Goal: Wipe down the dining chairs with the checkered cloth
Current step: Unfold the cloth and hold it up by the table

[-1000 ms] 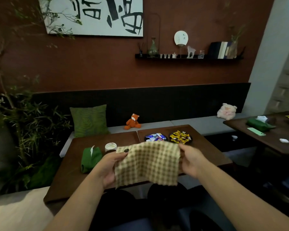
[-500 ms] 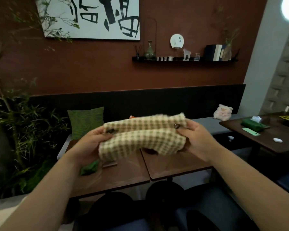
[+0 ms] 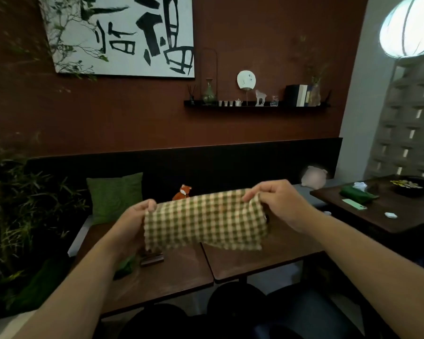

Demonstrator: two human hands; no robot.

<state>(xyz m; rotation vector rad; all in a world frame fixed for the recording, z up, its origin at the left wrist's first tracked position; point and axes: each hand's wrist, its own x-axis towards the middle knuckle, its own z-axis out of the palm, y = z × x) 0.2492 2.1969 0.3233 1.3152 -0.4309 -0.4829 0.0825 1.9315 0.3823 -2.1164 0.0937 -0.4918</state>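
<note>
Left hand point(image 3: 135, 216) and right hand point(image 3: 277, 204) pinch the checkered cloth point(image 3: 206, 221) stretched sideways above the tabletop point(image 3: 255, 260); dark chairs point(image 3: 233, 304), probably, sit below.

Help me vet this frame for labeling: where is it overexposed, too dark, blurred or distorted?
Head view: the lantern at top right is blown out white; the chairs along the bottom edge sit in deep shadow with little detail; the pale plush toy on the bench is smeared; wide-angle bending curves the wall edges; the checkered cloth and both hands, left and right, stay fairly sharp.
</note>
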